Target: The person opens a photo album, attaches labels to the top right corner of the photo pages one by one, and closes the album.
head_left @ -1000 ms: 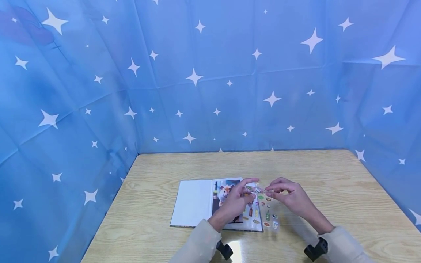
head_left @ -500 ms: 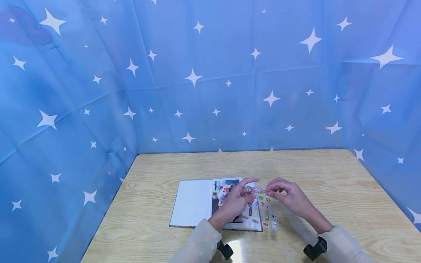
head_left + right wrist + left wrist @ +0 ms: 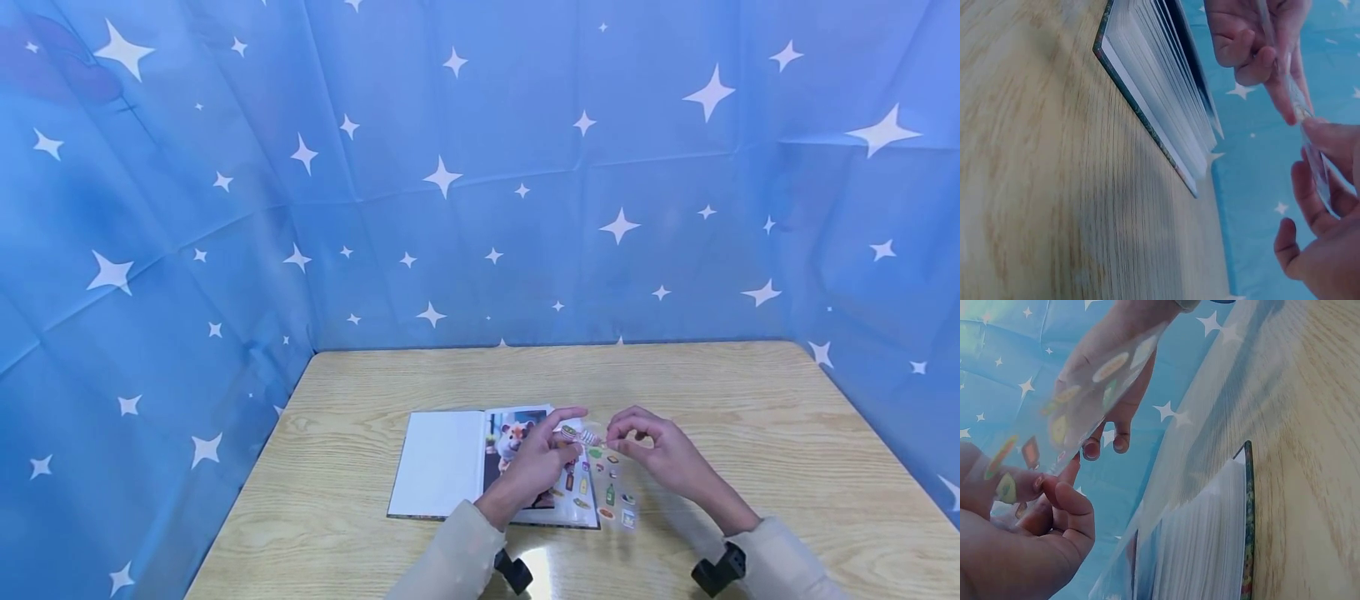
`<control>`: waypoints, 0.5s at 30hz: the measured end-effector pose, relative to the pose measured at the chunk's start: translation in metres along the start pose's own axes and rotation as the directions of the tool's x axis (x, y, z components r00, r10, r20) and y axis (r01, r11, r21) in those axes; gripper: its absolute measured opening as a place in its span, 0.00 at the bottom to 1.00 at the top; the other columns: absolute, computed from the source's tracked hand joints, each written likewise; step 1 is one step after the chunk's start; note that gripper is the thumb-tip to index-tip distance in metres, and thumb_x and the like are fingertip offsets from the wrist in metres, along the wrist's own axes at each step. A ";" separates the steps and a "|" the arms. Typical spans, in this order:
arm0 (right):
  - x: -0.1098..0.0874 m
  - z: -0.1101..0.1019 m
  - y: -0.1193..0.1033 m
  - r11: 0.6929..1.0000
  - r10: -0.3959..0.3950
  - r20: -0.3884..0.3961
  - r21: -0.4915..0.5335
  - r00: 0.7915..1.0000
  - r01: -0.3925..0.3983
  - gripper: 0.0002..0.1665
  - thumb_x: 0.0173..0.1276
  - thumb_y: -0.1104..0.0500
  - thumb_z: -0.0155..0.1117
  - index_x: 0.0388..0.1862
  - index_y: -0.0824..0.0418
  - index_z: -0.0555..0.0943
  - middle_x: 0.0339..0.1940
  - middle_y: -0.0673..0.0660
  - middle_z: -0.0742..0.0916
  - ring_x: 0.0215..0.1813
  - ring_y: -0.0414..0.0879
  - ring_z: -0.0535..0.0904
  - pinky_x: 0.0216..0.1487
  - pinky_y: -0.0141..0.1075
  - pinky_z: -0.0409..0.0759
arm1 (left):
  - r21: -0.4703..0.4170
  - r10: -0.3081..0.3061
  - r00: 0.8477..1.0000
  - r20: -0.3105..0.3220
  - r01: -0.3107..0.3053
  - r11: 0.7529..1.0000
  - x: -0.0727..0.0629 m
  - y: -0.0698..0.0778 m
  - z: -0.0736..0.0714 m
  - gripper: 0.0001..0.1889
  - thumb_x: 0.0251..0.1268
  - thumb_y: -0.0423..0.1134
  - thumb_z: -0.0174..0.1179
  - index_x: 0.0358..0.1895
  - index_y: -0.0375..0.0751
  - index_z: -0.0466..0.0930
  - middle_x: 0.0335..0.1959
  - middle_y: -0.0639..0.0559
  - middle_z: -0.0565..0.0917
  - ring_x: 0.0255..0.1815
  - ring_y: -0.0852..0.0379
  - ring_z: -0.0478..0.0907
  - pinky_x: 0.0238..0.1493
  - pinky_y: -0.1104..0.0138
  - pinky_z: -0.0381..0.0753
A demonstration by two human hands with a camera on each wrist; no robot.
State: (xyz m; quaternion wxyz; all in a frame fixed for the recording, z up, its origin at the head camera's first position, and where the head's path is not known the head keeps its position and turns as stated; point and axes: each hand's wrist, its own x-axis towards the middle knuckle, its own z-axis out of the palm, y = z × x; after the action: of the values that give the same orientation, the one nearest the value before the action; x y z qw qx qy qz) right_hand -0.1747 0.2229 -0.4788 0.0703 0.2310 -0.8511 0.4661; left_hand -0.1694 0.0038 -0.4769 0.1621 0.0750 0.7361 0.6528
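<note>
My left hand (image 3: 534,460) holds a clear sticker sheet (image 3: 619,475) between thumb and fingers, tilted above the open album's right page. Small food and bottle stickers show on the sheet, among them a green bottle (image 3: 610,495). At the sheet's upper edge, the thumb and forefinger of my right hand (image 3: 658,444) pinch close beside a striped sticker (image 3: 590,437). In the left wrist view the sheet (image 3: 1110,369) overlaps the right hand (image 3: 1113,356). Seen edge-on in the right wrist view, the sheet (image 3: 1314,153) runs between both hands.
The album (image 3: 435,462) lies open on the wooden table (image 3: 780,433), its left side a blank white page. An animal picture (image 3: 513,439) on its right page is partly covered by the left hand. A starry blue curtain (image 3: 480,217) stands behind the table.
The sheet's upper part with the striped sticker has bent slightly, leaving a small gap to the right fingertips. Both hands stay almost in place.
</note>
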 end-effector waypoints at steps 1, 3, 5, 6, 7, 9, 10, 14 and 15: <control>0.000 0.000 0.000 1.000 -0.003 0.000 0.000 1.000 0.003 0.12 0.66 0.68 0.67 0.33 0.49 0.84 0.42 0.54 0.85 0.43 0.38 0.78 0.40 0.33 0.75 | 0.002 -0.006 1.000 -0.004 0.006 1.000 0.000 0.000 0.000 0.23 0.71 0.37 0.57 0.61 0.73 0.75 0.38 0.50 0.84 0.26 0.52 0.74 0.19 0.68 0.68; -0.001 0.000 0.000 1.000 -0.010 0.002 0.004 1.000 0.010 0.12 0.66 0.67 0.66 0.33 0.48 0.84 0.43 0.56 0.85 0.44 0.38 0.77 0.41 0.33 0.74 | 0.002 -0.015 1.000 -0.011 0.015 1.000 0.000 0.000 0.001 0.23 0.71 0.37 0.58 0.61 0.74 0.75 0.37 0.47 0.84 0.24 0.52 0.72 0.18 0.68 0.67; -0.001 0.000 0.000 1.000 -0.019 0.007 0.013 1.000 0.019 0.11 0.67 0.66 0.66 0.33 0.48 0.84 0.43 0.56 0.85 0.44 0.38 0.77 0.41 0.33 0.74 | 0.002 -0.024 1.000 -0.016 0.024 1.000 0.001 0.000 0.001 0.23 0.70 0.36 0.58 0.59 0.75 0.75 0.36 0.46 0.83 0.25 0.53 0.72 0.19 0.68 0.67; -0.001 0.000 0.000 0.999 -0.032 0.006 0.008 0.999 0.032 0.10 0.68 0.66 0.66 0.33 0.49 0.84 0.43 0.55 0.85 0.44 0.38 0.77 0.41 0.33 0.73 | 0.001 -0.024 1.000 -0.018 0.024 1.000 0.001 -0.001 0.000 0.24 0.70 0.36 0.58 0.59 0.75 0.75 0.36 0.47 0.84 0.23 0.53 0.71 0.18 0.68 0.66; -0.001 0.000 0.000 0.999 -0.045 0.000 0.005 0.999 0.045 0.09 0.68 0.66 0.65 0.34 0.51 0.84 0.43 0.56 0.84 0.44 0.38 0.77 0.41 0.33 0.74 | 0.001 -0.029 0.999 -0.022 0.029 1.000 0.002 -0.001 0.000 0.24 0.71 0.35 0.57 0.59 0.74 0.75 0.37 0.49 0.85 0.23 0.54 0.70 0.18 0.68 0.65; -0.002 -0.003 0.000 0.998 -0.055 -0.008 0.022 0.998 0.056 0.09 0.67 0.68 0.65 0.34 0.53 0.84 0.43 0.53 0.84 0.45 0.37 0.77 0.38 0.33 0.74 | -0.003 -0.039 0.999 -0.029 0.039 0.999 0.003 -0.003 0.000 0.24 0.71 0.34 0.57 0.60 0.73 0.75 0.39 0.53 0.87 0.24 0.55 0.71 0.19 0.68 0.66; -0.002 -0.004 0.000 0.998 -0.057 -0.014 0.028 0.998 0.058 0.09 0.67 0.68 0.65 0.35 0.54 0.84 0.43 0.52 0.84 0.45 0.37 0.77 0.38 0.33 0.74 | -0.007 -0.034 0.999 -0.026 0.034 0.999 0.003 -0.004 -0.001 0.24 0.71 0.33 0.56 0.61 0.71 0.75 0.41 0.55 0.87 0.24 0.56 0.71 0.19 0.68 0.66; -0.002 -0.010 0.001 0.998 -0.015 -0.038 0.063 0.999 0.017 0.08 0.66 0.69 0.66 0.36 0.55 0.84 0.44 0.51 0.84 0.44 0.36 0.77 0.35 0.33 0.75 | -0.006 -0.006 1.000 -0.001 0.006 1.000 0.003 -0.006 -0.001 0.27 0.69 0.31 0.56 0.63 0.68 0.72 0.43 0.60 0.88 0.25 0.59 0.72 0.19 0.70 0.67; -0.002 -0.011 0.001 0.997 0.009 -0.040 0.071 0.999 -0.006 0.07 0.66 0.68 0.66 0.36 0.56 0.85 0.43 0.52 0.84 0.43 0.36 0.77 0.35 0.32 0.75 | -0.008 0.004 1.000 0.010 -0.004 1.000 0.003 -0.006 0.000 0.27 0.68 0.31 0.57 0.63 0.68 0.72 0.43 0.60 0.88 0.25 0.60 0.73 0.20 0.70 0.67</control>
State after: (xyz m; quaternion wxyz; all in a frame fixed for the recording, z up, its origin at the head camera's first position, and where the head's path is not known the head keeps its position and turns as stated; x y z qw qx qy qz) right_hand -0.1741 0.2328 -0.4743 0.0776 0.2207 -0.8333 0.5008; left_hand -0.1715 0.0034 -0.4832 0.1647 0.0792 0.7324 0.6558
